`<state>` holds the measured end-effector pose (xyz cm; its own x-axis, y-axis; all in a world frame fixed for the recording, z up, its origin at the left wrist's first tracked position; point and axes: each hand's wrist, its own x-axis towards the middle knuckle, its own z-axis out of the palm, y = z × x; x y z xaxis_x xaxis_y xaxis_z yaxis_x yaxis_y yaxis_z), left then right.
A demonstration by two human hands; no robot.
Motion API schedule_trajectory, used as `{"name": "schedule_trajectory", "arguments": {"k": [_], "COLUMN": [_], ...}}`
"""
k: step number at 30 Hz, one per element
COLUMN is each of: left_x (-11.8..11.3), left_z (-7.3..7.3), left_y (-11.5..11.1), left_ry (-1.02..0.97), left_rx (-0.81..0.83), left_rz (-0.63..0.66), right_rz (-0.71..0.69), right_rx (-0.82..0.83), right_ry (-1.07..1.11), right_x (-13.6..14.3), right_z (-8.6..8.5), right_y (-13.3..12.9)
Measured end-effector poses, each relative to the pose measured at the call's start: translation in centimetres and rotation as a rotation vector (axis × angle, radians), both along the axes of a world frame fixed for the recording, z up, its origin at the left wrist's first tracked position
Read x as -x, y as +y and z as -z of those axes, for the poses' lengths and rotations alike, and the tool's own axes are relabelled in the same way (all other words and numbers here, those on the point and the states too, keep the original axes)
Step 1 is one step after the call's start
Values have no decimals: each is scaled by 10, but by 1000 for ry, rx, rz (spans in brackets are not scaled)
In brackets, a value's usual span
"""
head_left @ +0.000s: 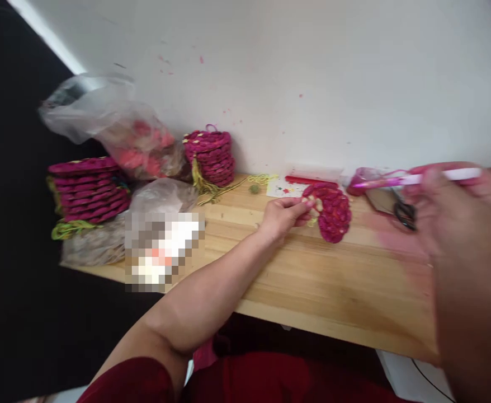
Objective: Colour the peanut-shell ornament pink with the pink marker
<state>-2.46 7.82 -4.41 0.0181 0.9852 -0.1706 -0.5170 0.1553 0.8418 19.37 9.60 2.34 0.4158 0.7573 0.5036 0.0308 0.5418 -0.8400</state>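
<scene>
My left hand (281,219) pinches one end of a curved magenta piece (335,212) with a bumpy, scale-like surface. Pale, uncoloured bits show beside the fingertips, and the piece hangs just above the table. On the right, blurred by motion, my right hand (455,212) is closed around a paintbrush (413,179) with a white handle. Its pink-stained tip points left, past the magenta piece and apart from it. Behind that tip stands a small pink-stained container (360,178).
Black-handled scissors (405,215) lie near my right hand. Two magenta baskets (209,157) (90,190) and plastic bags (140,134) crowd the left. A red stick (310,180) and yellow yarn (264,179) lie by the wall. The wooden table (304,285) has pink stains at right.
</scene>
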Motion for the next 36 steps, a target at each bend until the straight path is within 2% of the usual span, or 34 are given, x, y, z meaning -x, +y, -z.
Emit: {"name": "schedule_trajectory", "arguments": {"k": [2, 4, 8, 11, 15, 18, 25, 30, 36], "left_x": [1, 3, 5, 4, 4, 5, 4, 4, 4], "left_z": [0, 0, 3, 3, 3, 4, 6, 3, 5], "left_y": [-1, 0, 1, -2, -4, -5, -7, -10, -9], "left_ry": [50, 75, 90, 114, 161, 205, 314, 387, 444], "left_rx": [-17, -16, -3, -11, -63, -91, -185, -242, -271], "left_rz": [-25, -54, -34, -32, -26, -32, -21, -13, -53], "right_rz": [-102, -166, -118, -135, -192, -186, -167, -116, -133], "right_rx": [-32, -48, -64, -93, -107, -125, -139, -216, -254], "right_ry": [-55, -94, -230, -327, -475, -561, -619, -682, -769], "right_x": [17, 23, 18, 17, 17, 14, 16, 18, 19], "right_z": [6, 16, 36, 43, 46, 48, 52, 50, 46], "right_y": [-13, -15, -14, -19, -25, -26, -25, -25, -29]}}
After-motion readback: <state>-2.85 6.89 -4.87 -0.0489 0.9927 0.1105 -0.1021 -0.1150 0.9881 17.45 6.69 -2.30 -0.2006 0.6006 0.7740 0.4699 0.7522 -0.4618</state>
